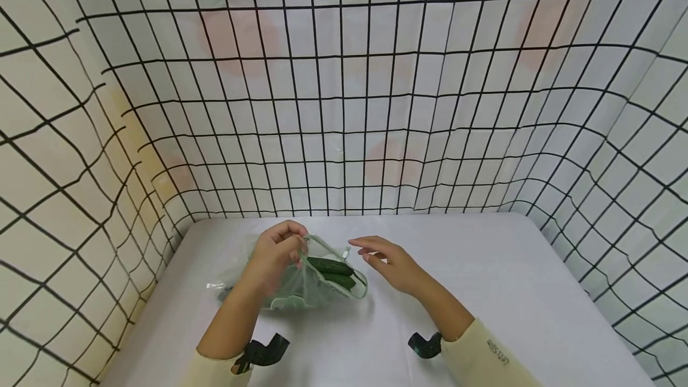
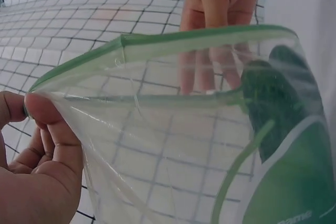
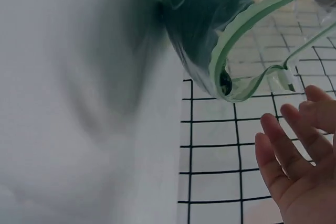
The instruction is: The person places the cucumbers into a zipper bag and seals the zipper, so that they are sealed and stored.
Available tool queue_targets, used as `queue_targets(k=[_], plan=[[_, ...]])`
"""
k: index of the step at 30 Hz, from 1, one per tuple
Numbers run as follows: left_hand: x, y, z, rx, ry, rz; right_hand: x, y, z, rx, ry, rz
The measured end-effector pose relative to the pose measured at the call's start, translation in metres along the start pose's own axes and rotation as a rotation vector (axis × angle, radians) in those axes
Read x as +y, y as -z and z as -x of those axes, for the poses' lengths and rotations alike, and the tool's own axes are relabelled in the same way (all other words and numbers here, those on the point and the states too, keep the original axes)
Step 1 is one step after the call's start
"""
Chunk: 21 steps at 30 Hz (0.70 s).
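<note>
A clear zip bag [image 1: 317, 294] with a green rim and green print lies on the white table, its mouth open towards the right. Two cucumbers [image 1: 330, 266] show inside, close to the mouth. My left hand [image 1: 276, 252] pinches one corner of the rim between thumb and finger, which draws the plastic taut in the left wrist view. Just right of the mouth, my right hand [image 1: 391, 264] holds nothing, its fingers loosely extended near a small clear slider [image 1: 346, 252] on the rim. In the right wrist view, the fingers [image 3: 286, 153] are apart from the bag.
Black wire grid panels [image 1: 371, 100] enclose the white table [image 1: 484, 279] at the back and both sides. Crumpled clear plastic [image 1: 236, 267] lies left of the left hand. Black wrist mounts [image 1: 266, 351] sit on both forearms.
</note>
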<state>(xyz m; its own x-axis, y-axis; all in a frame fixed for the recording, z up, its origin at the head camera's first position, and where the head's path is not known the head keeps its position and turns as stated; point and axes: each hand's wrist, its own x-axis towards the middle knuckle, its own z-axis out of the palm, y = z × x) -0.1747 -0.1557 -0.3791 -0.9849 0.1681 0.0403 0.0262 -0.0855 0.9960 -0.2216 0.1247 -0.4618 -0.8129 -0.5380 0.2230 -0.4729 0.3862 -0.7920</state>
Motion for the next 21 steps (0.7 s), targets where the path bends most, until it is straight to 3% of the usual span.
queue_targets(k=[5,11,14,21], plan=[[0.018,0.01,-0.003,-0.061,-0.019,0.005,-0.013,0.006,-0.014,-0.052,0.069,0.057],[0.039,0.014,-0.008,-0.135,-0.027,0.023,-0.031,0.016,-0.023,0.046,0.19,0.206],[0.05,0.015,-0.01,-0.163,-0.035,0.042,-0.04,0.027,-0.022,0.082,0.235,0.203],[0.081,0.021,-0.009,-0.174,-0.125,0.072,-0.079,0.057,-0.008,0.091,0.222,0.154]])
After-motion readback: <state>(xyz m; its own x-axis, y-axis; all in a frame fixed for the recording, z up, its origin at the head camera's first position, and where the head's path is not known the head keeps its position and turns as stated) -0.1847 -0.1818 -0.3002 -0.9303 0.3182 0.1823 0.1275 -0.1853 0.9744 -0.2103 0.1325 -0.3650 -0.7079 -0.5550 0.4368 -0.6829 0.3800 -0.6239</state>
